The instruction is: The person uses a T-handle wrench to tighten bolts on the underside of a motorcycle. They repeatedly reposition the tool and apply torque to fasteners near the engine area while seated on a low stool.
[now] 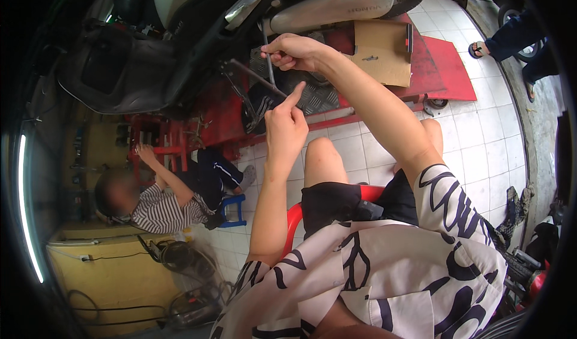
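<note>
A metal wrench that looks like a T-handle (268, 69) reaches up to the underside of the motor scooter (204, 45), its crossbar slanting toward me. My right hand (294, 52) is closed around the upright shaft, thumb and forefinger pinching it near the scooter's body. Lower down, my left hand (285, 129) is beside the crossbar's near end, the index finger stretched upward and the other fingers partly curled. That finger appears to touch the bar without gripping it. Where the wrench meets the scooter cannot be made out.
The scooter stands on a red lift platform (442, 69). An open cardboard box (384, 51) with small metal parts lies to the right. At left, another person (174, 204) sits on a blue stool (232, 211). Someone's sandalled foot (476, 49) shows at far right.
</note>
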`<state>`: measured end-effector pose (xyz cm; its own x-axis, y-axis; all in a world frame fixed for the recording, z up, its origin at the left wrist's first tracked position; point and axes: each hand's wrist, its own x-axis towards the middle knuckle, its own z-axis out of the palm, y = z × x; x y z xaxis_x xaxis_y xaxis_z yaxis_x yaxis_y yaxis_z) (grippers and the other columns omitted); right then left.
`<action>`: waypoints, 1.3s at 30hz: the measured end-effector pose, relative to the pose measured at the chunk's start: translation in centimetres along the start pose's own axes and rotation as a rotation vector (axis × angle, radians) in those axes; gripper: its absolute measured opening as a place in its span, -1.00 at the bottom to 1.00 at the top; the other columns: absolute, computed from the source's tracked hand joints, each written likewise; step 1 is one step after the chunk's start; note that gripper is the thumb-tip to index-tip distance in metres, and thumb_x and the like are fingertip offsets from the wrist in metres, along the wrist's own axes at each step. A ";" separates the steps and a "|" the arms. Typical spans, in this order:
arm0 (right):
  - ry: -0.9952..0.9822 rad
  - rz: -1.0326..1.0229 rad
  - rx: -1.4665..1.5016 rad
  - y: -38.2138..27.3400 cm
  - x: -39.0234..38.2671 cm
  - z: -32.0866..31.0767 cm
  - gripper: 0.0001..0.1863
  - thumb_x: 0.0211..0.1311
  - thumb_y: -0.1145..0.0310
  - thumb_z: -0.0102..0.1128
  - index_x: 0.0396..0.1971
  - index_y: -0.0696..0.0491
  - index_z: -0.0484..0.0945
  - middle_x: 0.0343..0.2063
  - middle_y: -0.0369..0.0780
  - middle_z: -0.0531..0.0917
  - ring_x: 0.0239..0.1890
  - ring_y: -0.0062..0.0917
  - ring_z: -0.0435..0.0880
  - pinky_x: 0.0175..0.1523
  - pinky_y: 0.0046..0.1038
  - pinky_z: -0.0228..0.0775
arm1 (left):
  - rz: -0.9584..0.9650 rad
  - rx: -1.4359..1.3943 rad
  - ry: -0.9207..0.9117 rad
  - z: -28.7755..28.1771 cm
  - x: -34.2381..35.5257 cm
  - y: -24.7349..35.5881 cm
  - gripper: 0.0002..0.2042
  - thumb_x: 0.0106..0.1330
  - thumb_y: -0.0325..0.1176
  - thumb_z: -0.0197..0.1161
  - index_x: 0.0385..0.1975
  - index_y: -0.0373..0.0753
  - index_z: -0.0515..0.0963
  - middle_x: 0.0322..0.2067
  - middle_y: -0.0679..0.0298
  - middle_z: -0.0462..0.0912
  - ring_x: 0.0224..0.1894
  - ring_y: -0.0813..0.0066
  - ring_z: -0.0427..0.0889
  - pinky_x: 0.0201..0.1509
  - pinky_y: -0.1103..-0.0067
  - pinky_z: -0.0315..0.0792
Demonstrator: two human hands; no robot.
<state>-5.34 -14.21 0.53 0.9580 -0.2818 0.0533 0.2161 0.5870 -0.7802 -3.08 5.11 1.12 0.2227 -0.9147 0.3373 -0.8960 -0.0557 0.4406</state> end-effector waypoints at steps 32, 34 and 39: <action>0.168 0.074 -0.331 11.3 -9.4 -5.6 -0.62 0.40 0.18 -0.13 -0.49 0.10 0.54 -0.77 -0.40 0.37 -0.71 -0.74 0.24 -0.62 -0.64 -0.01 | -0.337 -0.509 -0.292 10.6 -8.9 -0.8 -0.75 0.23 -0.50 0.19 -0.09 -0.33 0.54 -0.30 0.26 0.59 -0.51 0.60 0.48 -0.44 0.68 0.35; 0.212 0.064 -0.275 13.1 -11.3 -8.8 -0.60 0.40 0.15 -0.14 -0.47 0.10 0.56 -0.75 -0.39 0.40 -0.70 -0.73 0.27 -0.61 -0.64 0.02 | -0.125 -0.373 -0.465 11.2 -7.3 0.2 -0.74 0.20 -0.52 0.21 -0.10 -0.35 0.55 -0.38 0.23 0.59 -0.50 0.54 0.52 -0.43 0.63 0.40; 0.399 -0.159 0.198 9.6 -17.6 -15.2 -0.46 0.44 0.39 -0.25 0.39 -0.03 -0.02 -0.77 -0.45 0.15 -0.79 -0.78 0.03 -0.70 -0.68 -0.13 | -0.066 -0.222 -0.425 13.7 1.5 -2.2 -0.73 0.17 -0.46 0.23 -0.11 -0.36 0.57 -0.44 0.09 0.64 -0.44 0.36 0.64 -0.39 0.52 0.47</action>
<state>-23.00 -15.16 -17.43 0.7711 -0.6268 -0.1120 0.4229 0.6356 -0.6459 -6.00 -1.63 -10.72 0.0578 -0.9972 -0.0468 -0.7715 -0.0744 0.6319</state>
